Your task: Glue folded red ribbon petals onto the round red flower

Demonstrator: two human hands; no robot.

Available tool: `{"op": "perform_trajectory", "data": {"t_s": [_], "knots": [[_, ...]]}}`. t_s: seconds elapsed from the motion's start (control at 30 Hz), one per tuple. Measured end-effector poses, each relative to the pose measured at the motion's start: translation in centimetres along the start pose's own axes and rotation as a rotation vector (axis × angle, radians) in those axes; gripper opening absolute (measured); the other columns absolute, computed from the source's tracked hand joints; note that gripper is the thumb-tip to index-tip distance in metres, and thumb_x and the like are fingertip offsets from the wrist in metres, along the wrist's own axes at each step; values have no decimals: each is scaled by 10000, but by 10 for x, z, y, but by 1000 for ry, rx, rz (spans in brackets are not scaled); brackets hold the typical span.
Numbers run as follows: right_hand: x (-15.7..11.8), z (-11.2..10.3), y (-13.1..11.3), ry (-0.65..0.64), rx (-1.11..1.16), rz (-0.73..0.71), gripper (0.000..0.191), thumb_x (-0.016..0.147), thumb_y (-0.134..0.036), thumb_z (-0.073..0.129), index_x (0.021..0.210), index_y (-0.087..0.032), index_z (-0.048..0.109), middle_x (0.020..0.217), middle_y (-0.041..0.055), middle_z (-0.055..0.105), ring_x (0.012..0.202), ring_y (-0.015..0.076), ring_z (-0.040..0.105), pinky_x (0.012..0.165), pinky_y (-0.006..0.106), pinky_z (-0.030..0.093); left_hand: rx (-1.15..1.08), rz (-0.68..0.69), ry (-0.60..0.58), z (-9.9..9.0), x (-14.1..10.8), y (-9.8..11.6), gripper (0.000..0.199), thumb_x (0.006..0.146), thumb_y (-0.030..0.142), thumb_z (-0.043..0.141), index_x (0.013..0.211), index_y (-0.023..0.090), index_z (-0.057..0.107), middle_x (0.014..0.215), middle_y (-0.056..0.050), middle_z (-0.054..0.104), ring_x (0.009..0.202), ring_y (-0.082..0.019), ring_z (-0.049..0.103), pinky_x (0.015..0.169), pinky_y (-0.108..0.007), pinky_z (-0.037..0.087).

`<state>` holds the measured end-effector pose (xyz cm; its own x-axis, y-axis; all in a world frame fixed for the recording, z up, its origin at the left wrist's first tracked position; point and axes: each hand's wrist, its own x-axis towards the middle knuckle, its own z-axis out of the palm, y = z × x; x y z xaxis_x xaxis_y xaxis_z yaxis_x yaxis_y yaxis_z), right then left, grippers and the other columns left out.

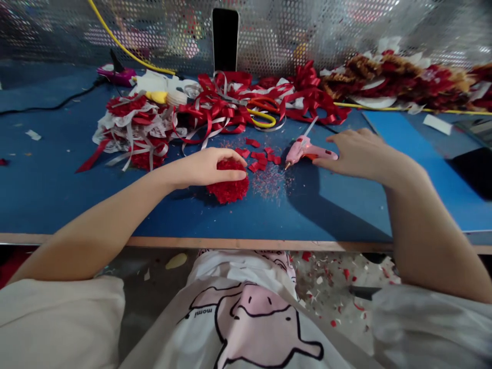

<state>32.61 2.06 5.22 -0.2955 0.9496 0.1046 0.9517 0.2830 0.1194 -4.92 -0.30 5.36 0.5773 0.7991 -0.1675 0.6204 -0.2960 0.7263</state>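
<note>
My left hand point(203, 166) curls over a fluffy red pom-pom point(229, 190), with thumb and fingers resting on its top and sides against the blue table. To the right, a pink glue gun point(303, 149) lies on its side, nozzle toward me and a glue stick poking out the back. At the end of its handle my right hand point(357, 151) is spread, thumb and forefinger apart on either side; whether they touch the handle I cannot tell. Small cut red ribbon pieces point(261, 161) lie between the pom-pom and the glue gun.
Behind are tangled red and white ribbons point(230, 123), scissors point(265, 119) with orange and yellow handles, and lace-and-ribbon pieces point(130, 128). A phone point(225, 41) stands against the perforated metal panel. Brown and red trimmings point(403, 82) are heaped at right; a purple tool point(117, 76) with a black cord lies left.
</note>
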Motion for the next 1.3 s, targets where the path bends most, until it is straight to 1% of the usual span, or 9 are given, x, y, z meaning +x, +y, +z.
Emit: {"op": "perform_trajectory", "data": {"t_s": [0.07, 0.17, 0.27, 0.4, 0.53, 0.8, 0.97, 1.17, 1.3], "knots": [[4, 12, 10, -147, 105, -99, 403, 887, -593, 655, 925, -193, 683, 837, 119, 684, 854, 312, 652, 850, 472, 491, -7, 37, -24, -4, 0, -1, 449, 1006, 551, 585, 1291, 239, 738, 1245, -55, 779, 1128, -248, 719, 967, -344, 525], [7, 24, 11, -54, 258, -170, 295, 893, -509, 595, 931, -228, 678, 870, 93, 690, 865, 283, 641, 790, 401, 469, 96, 154, 7, -3, 4, -7, 444, 1075, 474, 448, 1240, 207, 760, 1307, -74, 765, 1222, -239, 691, 1086, -376, 489], [4, 25, 11, -22, 273, -57, 194, 822, -414, 634, 863, -225, 659, 823, 84, 680, 778, 257, 610, 716, 375, 421, 325, 295, 237, -1, 13, -17, 428, 1068, 414, 443, 1147, 175, 789, 1275, -113, 762, 1229, -263, 668, 1159, -460, 431], [-2, 15, 17, 35, 324, 98, 242, 780, -372, 690, 958, -216, 639, 859, 94, 696, 726, 229, 578, 695, 371, 395, 465, 227, 446, -3, 30, -31, 344, 1009, 381, 562, 1154, 179, 801, 1225, -123, 781, 1188, -288, 679, 1132, -495, 438], [-4, 10, 14, 158, 425, 240, 224, 806, -378, 685, 939, -239, 570, 890, 104, 682, 778, 234, 580, 735, 384, 401, 483, 222, 350, -10, 50, -41, 362, 998, 396, 600, 1249, 224, 795, 1266, -108, 779, 1180, -278, 697, 1103, -472, 482], [-1, 17, 4, 273, 536, 297, 290, 763, -406, 695, 992, -273, 579, 970, 98, 701, 918, 319, 660, 802, 451, 479, 304, 194, 369, -15, 69, -46, 168, 838, 376, 773, 886, 238, 857, 1168, -77, 803, 1128, -278, 727, 1133, -458, 501], [-2, 18, 6, 289, 535, 269, 252, 812, -415, 675, 1028, -295, 628, 960, 100, 715, 894, 335, 661, 786, 480, 490, 99, 103, 427, -17, 52, -19, 162, 796, 375, 801, 848, 229, 845, 1235, -82, 786, 1175, -301, 702, 1132, -480, 507], [-4, 14, 3, 187, 595, 149, 275, 817, -423, 650, 1050, -277, 639, 873, 61, 679, 779, 274, 613, 671, 404, 444, 113, 209, 88, 24, 24, 33, 114, 827, 340, 826, 777, 239, 842, 1284, -56, 768, 1268, -318, 635, 1217, -559, 403], [-7, 13, -6, 70, 645, 85, 354, 837, -451, 627, 1119, -238, 637, 855, 45, 665, 749, 236, 592, 634, 361, 427, 354, 265, 225, 53, 20, 33, 173, 854, 396, 852, 905, 231, 857, 1370, -82, 723, 1403, -392, 452, 1211, -617, 370]]}}
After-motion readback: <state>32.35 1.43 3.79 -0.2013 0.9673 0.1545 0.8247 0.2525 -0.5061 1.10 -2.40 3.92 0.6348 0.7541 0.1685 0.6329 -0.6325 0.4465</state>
